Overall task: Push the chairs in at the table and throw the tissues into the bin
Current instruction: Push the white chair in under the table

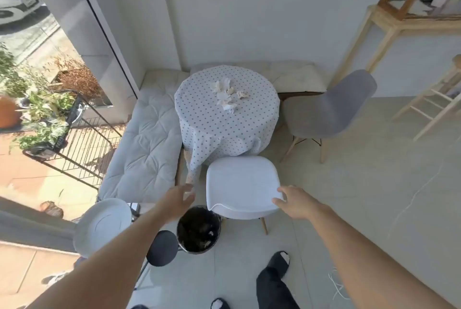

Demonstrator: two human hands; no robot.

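Observation:
A round table [225, 119] under a dotted white cloth stands in the corner, with several crumpled tissues [225, 95] lying on top. A white shell chair [240, 184] sits at the table's near side, its back toward me. A grey chair [331, 109] stands to the table's right, pulled away. A black bin [198, 228] holding some scraps sits on the floor just left of the white chair. My left hand [178, 202] hovers open above the bin, left of the chair back. My right hand [293, 201] is open with its fingers at the chair back's right edge.
A cushioned white bench [147, 144] runs along the wall and window behind and left of the table. A white round stool [104, 223] and a small black stool [162, 247] stand at my left. Wooden furniture [389, 24] stands at the right. My feet [279, 263] are below.

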